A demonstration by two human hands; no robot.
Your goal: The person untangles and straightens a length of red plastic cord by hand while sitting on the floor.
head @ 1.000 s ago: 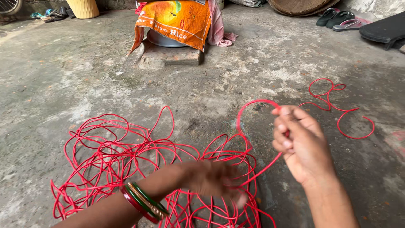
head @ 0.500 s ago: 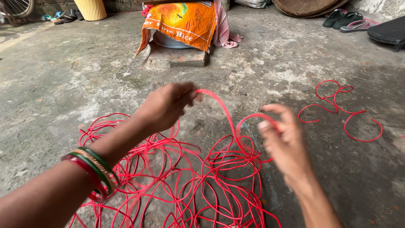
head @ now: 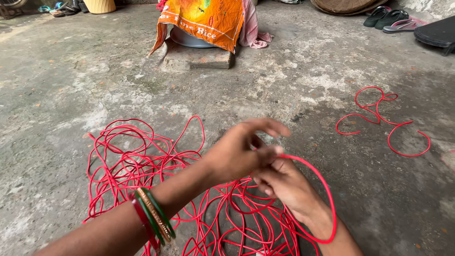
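Hands (head: 265,166) gripping red cord (head: 142,161), orange printed sack (head: 201,19) draped beyond

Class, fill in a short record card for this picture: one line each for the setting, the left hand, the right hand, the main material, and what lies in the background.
Setting: bare concrete floor, seen from above.
Left hand: bangles on the wrist; fingers meet the right hand at the cord.
Right hand: pinching red cord, a loop arcing round its wrist.
Main material: tangled red cord spread on the floor; a separate short piece lies to the right.
Background: orange sack draped over a metal basin, sandals.
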